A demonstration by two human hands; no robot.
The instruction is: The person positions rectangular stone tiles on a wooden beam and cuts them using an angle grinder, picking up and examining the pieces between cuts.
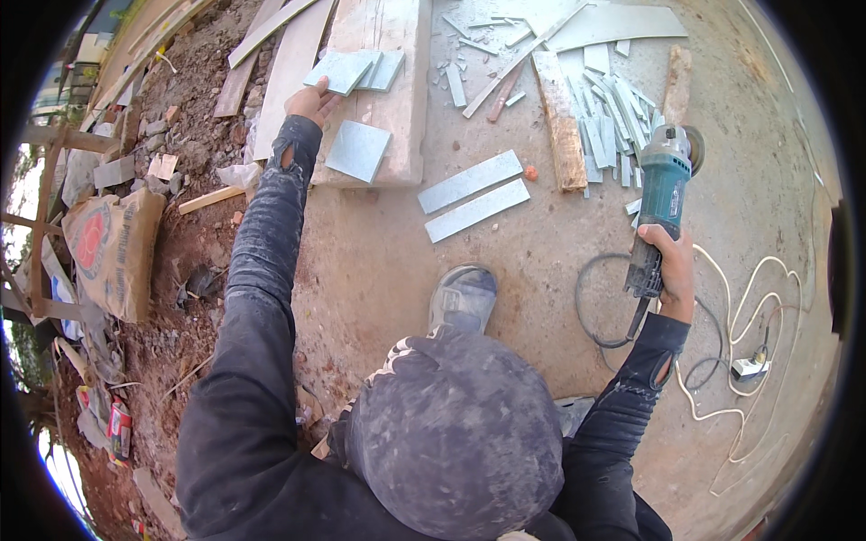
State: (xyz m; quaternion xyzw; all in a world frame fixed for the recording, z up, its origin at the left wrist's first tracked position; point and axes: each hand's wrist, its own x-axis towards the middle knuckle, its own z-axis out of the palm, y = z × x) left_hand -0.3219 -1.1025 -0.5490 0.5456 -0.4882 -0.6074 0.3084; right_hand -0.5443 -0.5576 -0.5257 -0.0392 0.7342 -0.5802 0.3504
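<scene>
Left hand [311, 101], fingers closed on the edge of a grey tile [341, 70] stacked on the wooden plank [397, 108]; right hand [672, 266], fingers clamped around a teal angle grinder [663, 194] above the concrete floor [523, 270].

sleeves: long, dark, close-fitting, ribbed at the forearms, greyed all over with pale dust
left sleeve [271, 234]: torn open in a small hole close to the wrist, dust thickest along the forearm
right sleeve [631, 388]: quilted ridges near the cuff, cuff snug at the wrist
hands: left hand [311, 101] and right hand [672, 270] both bare, no gloves
trousers [456, 433]: dark cloth, heavily dusted grey over the knee
shoe [463, 298]: grey, rounded toe, coated in the same dust
</scene>
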